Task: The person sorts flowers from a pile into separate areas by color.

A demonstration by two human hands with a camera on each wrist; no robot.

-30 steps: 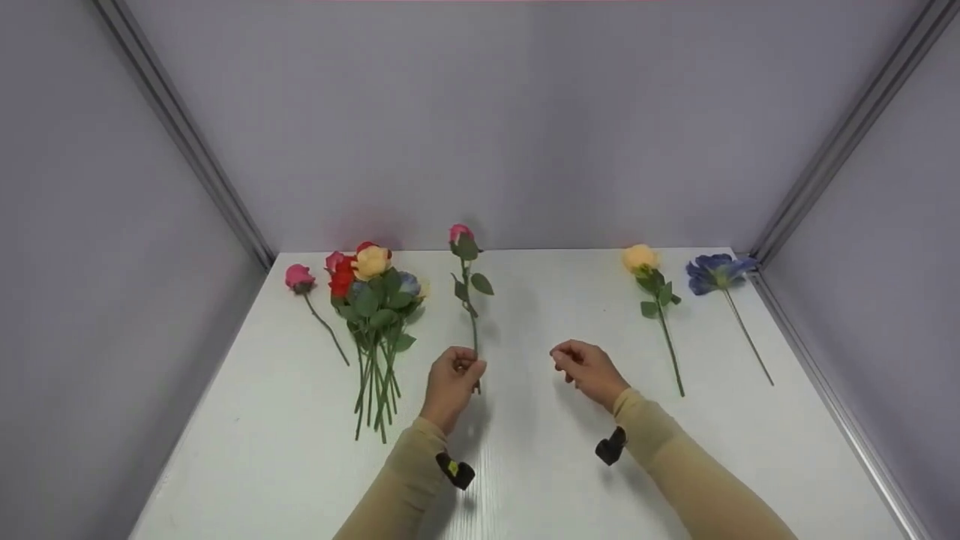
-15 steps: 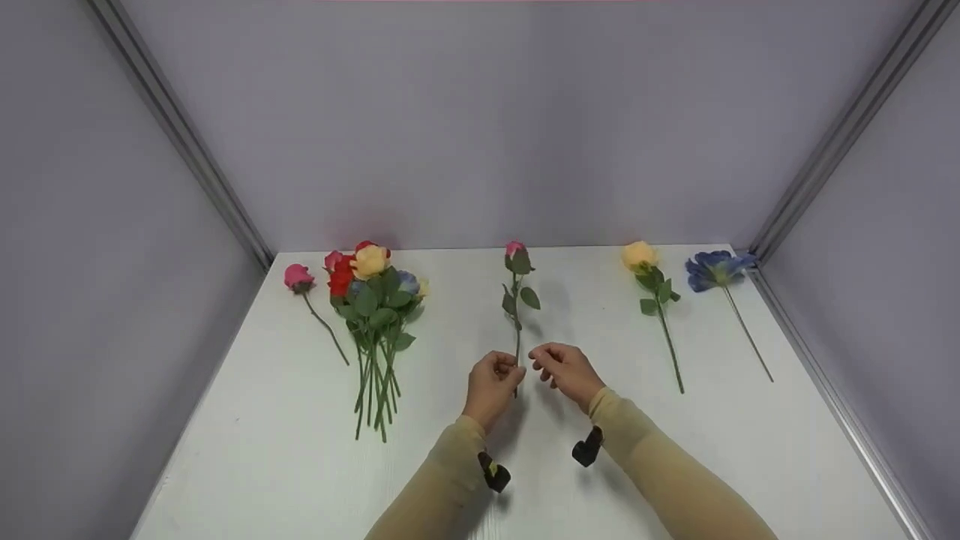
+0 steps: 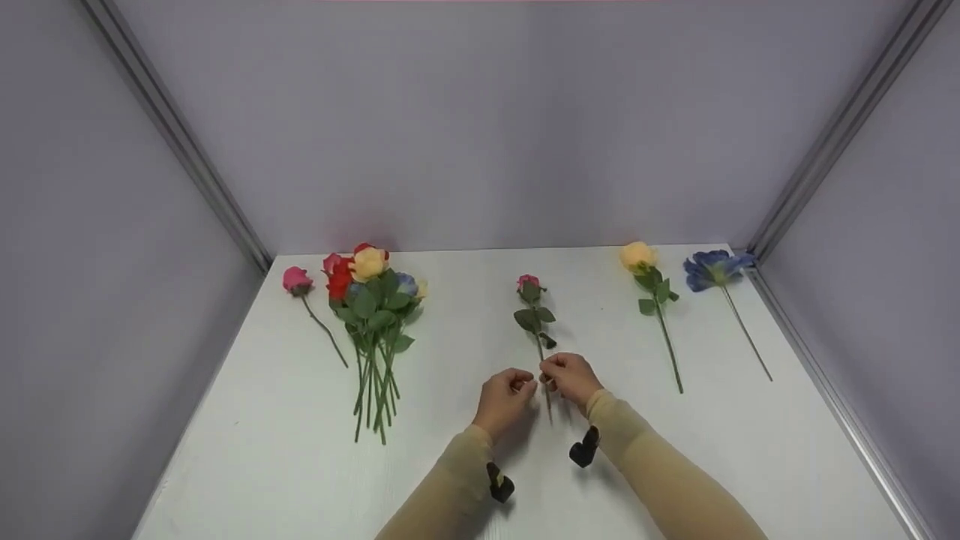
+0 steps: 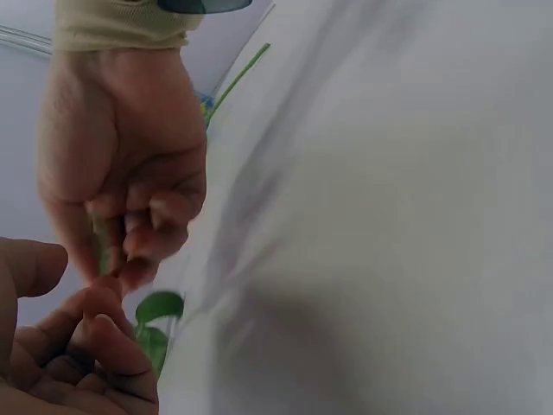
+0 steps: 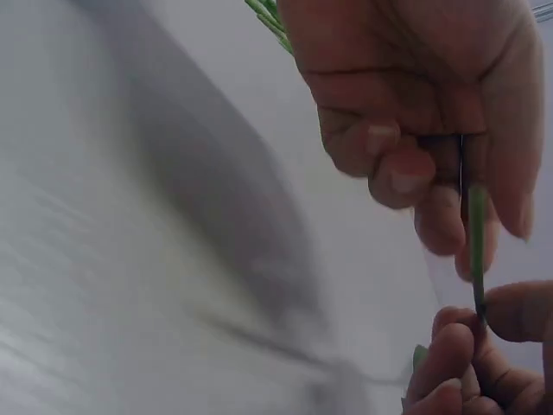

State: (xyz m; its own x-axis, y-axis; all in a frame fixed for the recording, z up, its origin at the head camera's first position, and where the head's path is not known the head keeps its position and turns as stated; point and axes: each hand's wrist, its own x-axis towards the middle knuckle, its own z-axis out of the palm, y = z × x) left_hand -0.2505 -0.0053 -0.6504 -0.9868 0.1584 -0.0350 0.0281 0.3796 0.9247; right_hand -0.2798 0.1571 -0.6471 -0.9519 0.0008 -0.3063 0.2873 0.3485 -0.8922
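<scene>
A pink rose (image 3: 529, 289) with green leaves is held over the middle of the table. My right hand (image 3: 574, 379) pinches its stem between thumb and fingers. Beside it my left hand (image 3: 506, 401) is close to the stem, its thumb parted from loosely bent fingers. In the right wrist view the lower stem (image 5: 477, 251) passes in front of the left hand (image 5: 432, 112), while the right thumb and fingers grip it below. The left wrist view has the left hand (image 4: 73, 346) near the right hand (image 4: 125, 164), with green leaves (image 4: 160, 307) beyond.
A bundle of mixed flowers (image 3: 379, 304) lies on the left of the white table (image 3: 300, 465), with a single pink rose (image 3: 298, 279) beyond it. A yellow rose (image 3: 639, 256) and a blue flower (image 3: 716, 268) lie at right. Grey walls enclose three sides.
My left hand has carried the pink rose rightward and released it. My right hand has moved in and taken its stem. The rose has come lower and nearer, with its leaves turned.
</scene>
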